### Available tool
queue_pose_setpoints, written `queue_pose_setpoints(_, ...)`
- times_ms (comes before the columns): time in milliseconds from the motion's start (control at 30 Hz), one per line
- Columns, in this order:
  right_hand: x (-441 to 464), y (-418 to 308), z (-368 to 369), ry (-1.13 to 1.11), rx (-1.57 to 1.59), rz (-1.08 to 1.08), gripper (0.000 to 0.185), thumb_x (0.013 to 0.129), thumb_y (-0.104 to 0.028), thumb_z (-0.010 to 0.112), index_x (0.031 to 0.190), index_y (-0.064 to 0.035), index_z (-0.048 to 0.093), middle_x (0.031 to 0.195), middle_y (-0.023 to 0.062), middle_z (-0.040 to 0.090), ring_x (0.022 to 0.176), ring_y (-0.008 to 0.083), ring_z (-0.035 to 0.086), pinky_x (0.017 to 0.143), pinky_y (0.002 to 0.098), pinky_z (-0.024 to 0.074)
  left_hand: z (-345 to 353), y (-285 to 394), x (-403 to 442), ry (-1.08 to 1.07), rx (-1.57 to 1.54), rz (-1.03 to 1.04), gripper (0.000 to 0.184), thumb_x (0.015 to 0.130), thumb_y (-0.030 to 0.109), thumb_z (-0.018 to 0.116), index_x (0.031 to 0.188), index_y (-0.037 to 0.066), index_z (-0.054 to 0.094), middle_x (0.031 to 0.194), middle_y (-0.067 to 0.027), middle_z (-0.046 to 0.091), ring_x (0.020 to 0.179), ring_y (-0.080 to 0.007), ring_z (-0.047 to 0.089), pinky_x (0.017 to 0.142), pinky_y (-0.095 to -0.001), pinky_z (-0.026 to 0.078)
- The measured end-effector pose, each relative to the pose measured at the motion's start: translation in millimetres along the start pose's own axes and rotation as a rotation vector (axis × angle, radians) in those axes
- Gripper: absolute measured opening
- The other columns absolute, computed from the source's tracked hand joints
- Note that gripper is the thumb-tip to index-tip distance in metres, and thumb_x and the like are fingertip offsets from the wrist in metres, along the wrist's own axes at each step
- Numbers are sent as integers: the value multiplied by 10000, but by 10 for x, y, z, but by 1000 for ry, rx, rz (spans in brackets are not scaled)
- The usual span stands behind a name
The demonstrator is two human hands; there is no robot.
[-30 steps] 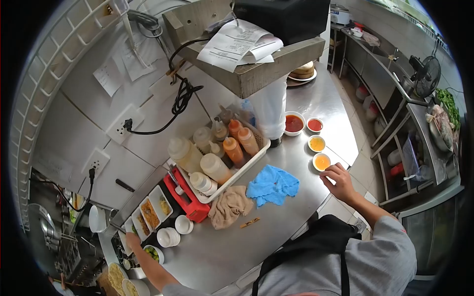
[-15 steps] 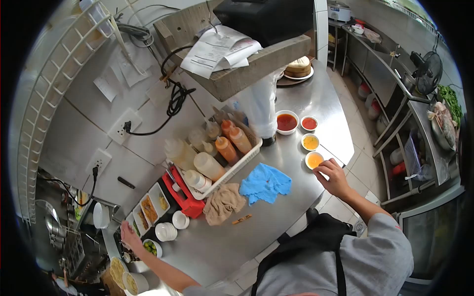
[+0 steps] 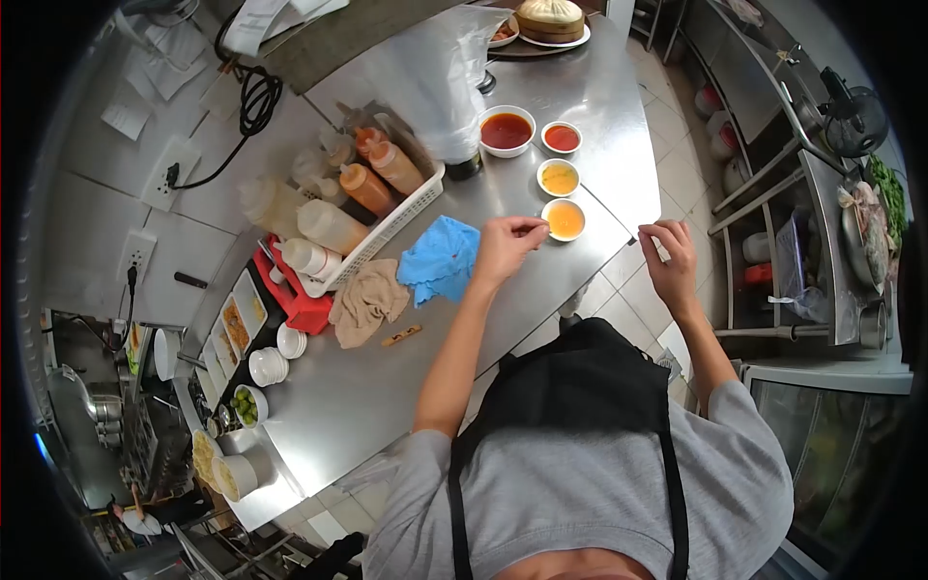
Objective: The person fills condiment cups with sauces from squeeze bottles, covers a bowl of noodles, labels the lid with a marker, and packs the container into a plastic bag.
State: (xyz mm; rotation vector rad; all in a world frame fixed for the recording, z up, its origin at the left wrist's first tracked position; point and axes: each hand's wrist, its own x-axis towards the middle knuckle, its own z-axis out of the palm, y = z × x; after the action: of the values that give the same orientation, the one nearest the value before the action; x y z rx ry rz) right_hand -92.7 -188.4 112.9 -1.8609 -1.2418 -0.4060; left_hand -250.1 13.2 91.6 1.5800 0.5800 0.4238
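My left hand (image 3: pixel 508 249) is closed in a pinch at the left side of a small white bowl (image 3: pixel 564 219) of orange liquid; what its fingertips hold is too small to make out. To the right, past the table edge, my right hand (image 3: pixel 669 253) hangs in the air with its fingers curled; whether anything is between them cannot be made out. Behind the near bowl stand a bowl of yellow sauce (image 3: pixel 558 178), a small bowl of red sauce (image 3: pixel 562 137) and a larger bowl of dark red liquid (image 3: pixel 507 131).
A blue cloth (image 3: pixel 440 261) and a brown cloth (image 3: pixel 369 303) lie beside a white basket (image 3: pixel 391 230) of squeeze bottles. Stacked white bowls (image 3: pixel 268 366) and topping trays (image 3: pixel 235 326) are at the left. A bamboo steamer (image 3: pixel 549 25) stands at the back.
My left hand has moved from the topping trays across to the orange bowl. My right hand has drawn away from that bowl to the right. The view has shifted.
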Motion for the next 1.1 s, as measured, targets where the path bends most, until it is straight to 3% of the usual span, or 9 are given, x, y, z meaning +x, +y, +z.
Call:
queue_pose_setpoints(133,-53,148,-95,29,-21,51,88,723,-2,654,801,-35,627,774,73,586,721,234,519,635,328,426,231,-95,300,-62,363,18,192,810,110,614,926,-36,659,693,-94,649,609,-106,586,568,-260,462)
queue_pose_setpoints(167,-54,178,-104,27,-13,59,88,723,-2,654,800,-35,627,772,72,586,719,233,519,633,327,425,273,-189,361,-27,454,119,202,788,101,617,944,-21,657,678,-140,640,608,-147,610,576,-295,467)
queue_pose_setpoints(267,-44,241,-90,10,13,81,86,723,-3,653,798,-36,628,764,68,587,712,228,517,627,322,424,311,-272,492,22,772,366,185,752,92,634,898,-19,664,682,-163,633,605,-207,619,580,-316,468)
queue_pose_setpoints(367,-16,292,-29,-20,33,73,86,720,-5,657,795,-38,630,738,54,588,695,218,514,614,314,425,328,-52,499,-43,729,150,153,725,87,644,834,-18,663,694,-174,627,620,-266,617,592,-342,469)
queue_pose_setpoints(667,164,241,209,-78,162,56,109,704,-8,663,801,-50,636,742,43,589,703,210,526,611,310,440,404,-69,572,18,780,216,146,701,52,546,773,-13,654,722,-182,628,662,-300,618,639,-379,486)
queue_pose_setpoints(767,209,184,333,-158,188,24,127,696,-8,659,813,-47,629,765,55,587,724,226,537,627,316,449,435,-65,561,5,854,164,154,708,74,554,790,-16,650,726,-183,628,667,-305,619,640,-379,486)
queue_pose_setpoints(867,214,126,541,-149,281,27,123,700,-11,656,815,-40,626,769,64,586,743,237,551,637,329,457,431,-121,548,36,755,253,118,730,71,560,763,-2,648,730,-186,628,718,-339,614,701,-401,489)
queue_pose_setpoints(967,181,86,742,-213,366,68,99,710,-15,647,804,-27,617,778,80,588,750,255,560,636,344,461,401,-32,510,-34,721,136,155,721,82,593,827,-9,656,734,-177,635,652,-284,624,624,-358,488)
queue_pose_setpoints(1100,211,77,870,-247,285,32,96,699,-13,631,794,-23,622,760,92,582,741,257,546,639,349,458,399,-124,486,9,688,179,156,719,93,624,844,9,664,722,-165,634,640,-272,620,620,-353,486)
